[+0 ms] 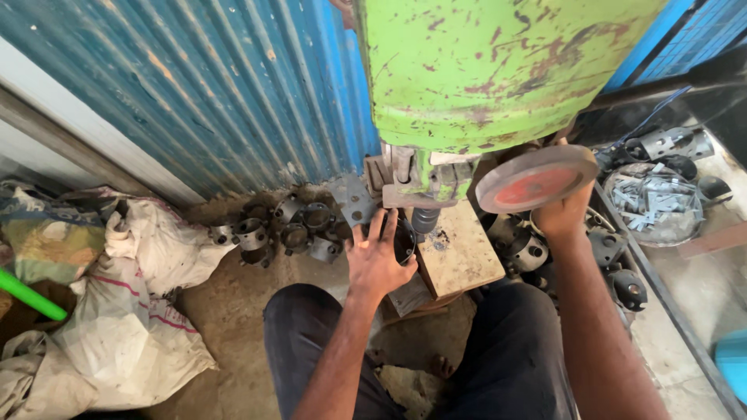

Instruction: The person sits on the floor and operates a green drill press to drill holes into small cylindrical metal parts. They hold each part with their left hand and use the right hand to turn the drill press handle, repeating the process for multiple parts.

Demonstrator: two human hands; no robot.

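Down low, left hand (379,260) grasps a dark metal ring (404,237) while right hand (562,211) clutches the red handwheel (535,178)

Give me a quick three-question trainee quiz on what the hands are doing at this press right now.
1. True or false: the right hand grips the red wheel of the green press.
2. What does the left hand hold? A) a dark ring under the punch; B) the green stick; C) a white sack.
3. Fill in: the heap of dark rings lies on the ground against the blue ____ wall.

Key: 1 true; 2 A; 3 corrugated.
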